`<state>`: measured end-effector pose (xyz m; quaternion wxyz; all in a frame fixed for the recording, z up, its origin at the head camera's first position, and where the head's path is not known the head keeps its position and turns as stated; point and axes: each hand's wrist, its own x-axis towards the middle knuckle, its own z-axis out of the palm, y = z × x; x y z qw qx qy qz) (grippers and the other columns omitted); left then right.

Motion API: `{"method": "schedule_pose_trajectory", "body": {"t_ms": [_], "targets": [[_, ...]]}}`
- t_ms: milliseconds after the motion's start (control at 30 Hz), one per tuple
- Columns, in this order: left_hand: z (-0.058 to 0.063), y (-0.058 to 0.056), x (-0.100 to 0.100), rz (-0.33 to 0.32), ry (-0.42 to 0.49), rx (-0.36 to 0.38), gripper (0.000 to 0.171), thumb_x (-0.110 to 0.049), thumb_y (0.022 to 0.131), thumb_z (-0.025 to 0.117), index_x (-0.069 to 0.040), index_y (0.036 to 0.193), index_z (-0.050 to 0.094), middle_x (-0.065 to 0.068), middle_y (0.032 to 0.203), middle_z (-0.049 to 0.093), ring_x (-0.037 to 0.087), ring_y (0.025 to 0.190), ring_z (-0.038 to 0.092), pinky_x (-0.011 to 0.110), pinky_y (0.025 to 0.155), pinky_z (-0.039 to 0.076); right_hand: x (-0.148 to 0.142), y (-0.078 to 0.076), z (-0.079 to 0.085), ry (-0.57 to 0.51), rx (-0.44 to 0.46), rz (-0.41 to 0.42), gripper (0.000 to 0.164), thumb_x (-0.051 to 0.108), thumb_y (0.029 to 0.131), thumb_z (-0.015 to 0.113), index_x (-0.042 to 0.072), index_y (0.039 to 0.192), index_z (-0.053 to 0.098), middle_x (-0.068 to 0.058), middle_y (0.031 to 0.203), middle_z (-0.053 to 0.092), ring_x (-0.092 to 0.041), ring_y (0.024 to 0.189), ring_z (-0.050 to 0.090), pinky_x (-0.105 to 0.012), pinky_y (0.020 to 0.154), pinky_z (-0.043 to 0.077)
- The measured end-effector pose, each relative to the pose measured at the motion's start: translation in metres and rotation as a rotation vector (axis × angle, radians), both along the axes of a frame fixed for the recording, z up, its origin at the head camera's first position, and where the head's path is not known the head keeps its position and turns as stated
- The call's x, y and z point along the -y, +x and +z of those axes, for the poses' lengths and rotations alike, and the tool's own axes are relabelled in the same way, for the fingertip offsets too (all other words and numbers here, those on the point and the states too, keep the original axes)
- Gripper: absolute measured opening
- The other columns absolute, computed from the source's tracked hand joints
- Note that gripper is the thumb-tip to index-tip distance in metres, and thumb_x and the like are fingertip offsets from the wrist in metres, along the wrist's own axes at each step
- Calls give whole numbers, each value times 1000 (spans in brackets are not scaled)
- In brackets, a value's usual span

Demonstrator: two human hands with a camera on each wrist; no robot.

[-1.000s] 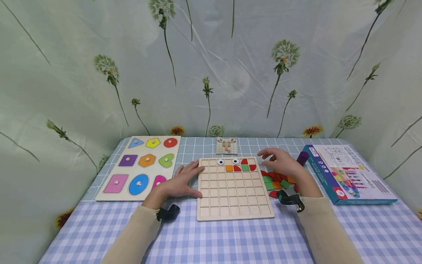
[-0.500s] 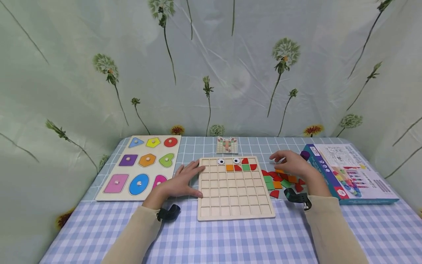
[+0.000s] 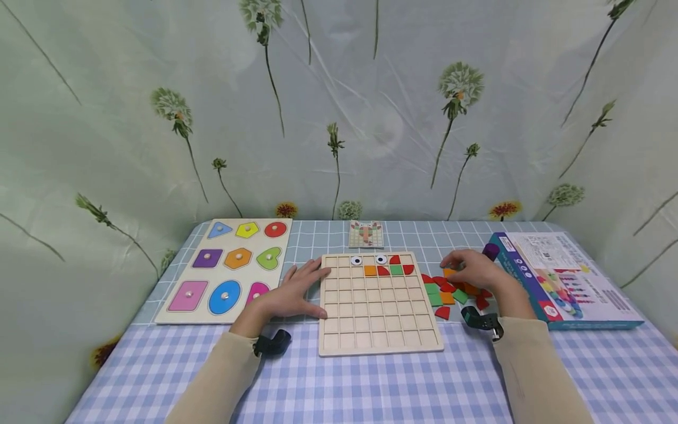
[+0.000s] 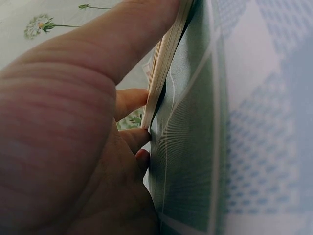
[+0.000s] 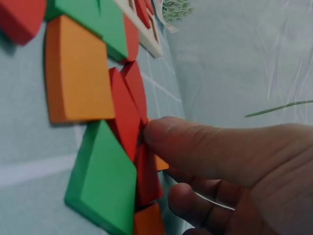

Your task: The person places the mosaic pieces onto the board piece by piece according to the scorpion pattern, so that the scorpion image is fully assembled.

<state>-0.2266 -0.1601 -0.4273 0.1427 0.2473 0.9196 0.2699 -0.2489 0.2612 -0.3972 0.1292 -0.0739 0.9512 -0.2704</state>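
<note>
My left hand rests along the left edge of a wooden grid board, its thumb and fingers touching the rim. On the board's upper rows lie two round eye pieces, an orange square, a green square and several red quarter-circle tiles. My right hand is over a loose pile of tiles to the board's right. In the right wrist view its thumb reaches an orange tile beside red tiles; the index fingertip is hidden. Nearby lies a green tile.
A pattern card stands behind the board. At left is a knobbed shape puzzle, close to the left forearm. A purple cylinder and a teal-edged game box are right of the right hand. A printed curtain hangs behind the table.
My right hand has moved from beside the board's upper right corner rightward and down to the tile pile. The left hand stays at the board's edge.
</note>
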Motion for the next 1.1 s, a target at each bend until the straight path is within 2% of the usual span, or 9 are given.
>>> {"method": "schedule_pose_trajectory", "body": {"t_ms": [200, 433, 567, 700, 800, 933, 1100], "targets": [[-3, -2, 0, -12, -9, -10, 99, -48, 78, 82, -20, 158, 31, 6, 171, 6, 31, 158, 1, 58, 126, -6, -2, 0, -4, -29, -13, -19, 24, 13, 89, 72, 6, 111, 66, -18, 111, 64, -31, 99, 56, -46, 89, 54], [-4, -2, 0, -12, -19, -11, 100, -50, 78, 82, -21, 158, 30, 5, 171, 6, 30, 158, 2, 57, 126, -5, 1, 0, -6, -30, -34, -51, 19, 15, 90, 71, 12, 107, 64, -20, 115, 63, -33, 101, 57, -45, 88, 55], [-4, -1, -1, -14, -13, -8, 99, -49, 78, 82, -19, 158, 31, 7, 171, 7, 32, 158, 2, 59, 126, -5, 4, 0, -4, -30, -50, -72, 20, 18, 91, 70, 12, 110, 66, -20, 113, 64, -31, 98, 58, -41, 83, 57], [-4, -1, -1, -2, -24, -4, 99, -49, 78, 82, -21, 158, 30, 5, 171, 6, 30, 158, 2, 58, 126, -5, 7, -3, -3, -82, -68, -94, 21, 18, 94, 68, 12, 114, 65, -16, 109, 63, -27, 93, 60, -33, 78, 57], [-3, -2, -1, 6, -31, -5, 100, -50, 78, 82, -21, 158, 30, 4, 171, 6, 30, 158, 2, 57, 126, -5, 9, -5, -2, -122, -88, -98, 19, 18, 96, 66, 12, 115, 64, -15, 112, 63, -27, 95, 61, -30, 76, 58], [-2, -2, -1, 3, -22, -7, 100, -49, 77, 82, -19, 158, 31, 6, 171, 7, 31, 158, 2, 58, 126, -5, 15, -6, -1, -149, -101, -81, 24, 15, 97, 64, 12, 121, 65, -17, 121, 62, -28, 100, 61, -29, 77, 59], [-1, -1, 0, 4, -20, -7, 99, -49, 77, 82, -19, 157, 32, 7, 171, 8, 31, 158, 3, 59, 126, -5, 26, -6, -1, -179, -84, -41, 34, 11, 96, 63, 9, 131, 62, -20, 125, 62, -24, 90, 63, -30, 74, 59]]}}
